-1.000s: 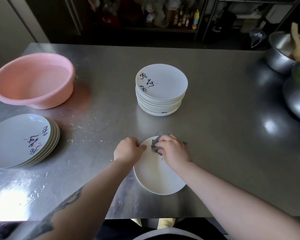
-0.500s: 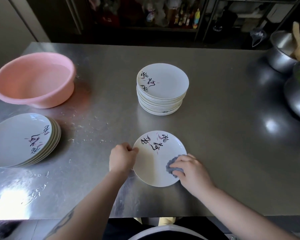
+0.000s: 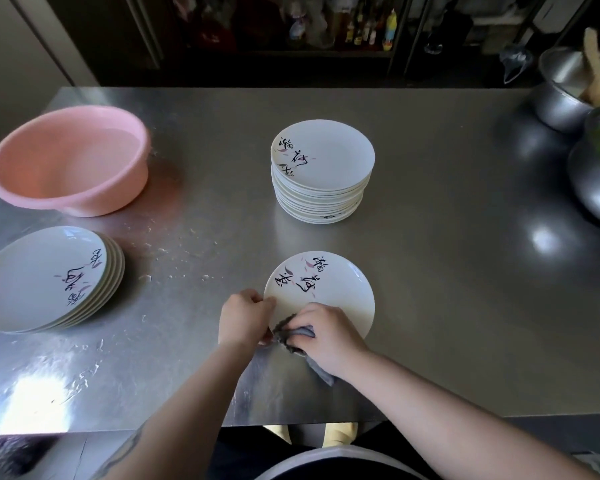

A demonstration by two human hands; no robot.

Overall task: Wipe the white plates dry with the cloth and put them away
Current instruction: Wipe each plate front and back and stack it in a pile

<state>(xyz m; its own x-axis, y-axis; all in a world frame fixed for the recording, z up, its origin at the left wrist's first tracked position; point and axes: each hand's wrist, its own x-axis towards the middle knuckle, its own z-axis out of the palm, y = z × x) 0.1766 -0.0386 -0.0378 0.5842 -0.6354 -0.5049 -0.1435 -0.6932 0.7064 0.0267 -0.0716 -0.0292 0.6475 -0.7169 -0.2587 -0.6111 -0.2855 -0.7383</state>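
A white plate (image 3: 329,289) with black brush writing lies face up on the steel table (image 3: 447,306) in front of me. My left hand (image 3: 244,317) grips its left rim. My right hand (image 3: 326,336) holds a bunched grey cloth (image 3: 297,336) and presses it on the plate's near left part, close to the left hand. A tail of cloth hangs out under my right wrist. A tall stack of the same plates (image 3: 321,171) stands behind it at mid table. A lower stack of larger plates (image 3: 49,278) lies at the left edge.
A pink plastic basin (image 3: 70,161) sits at the back left. Water drops and crumbs spot the table between the basin and the plate. Two steel bowls (image 3: 568,95) with food stand at the right edge. Dark shelving with bottles stands behind the table.
My right hand swept the cloth from the plate's far edge round its right side to the near left part. The plate turned, so its writing shifted. My left hand kept the rim.
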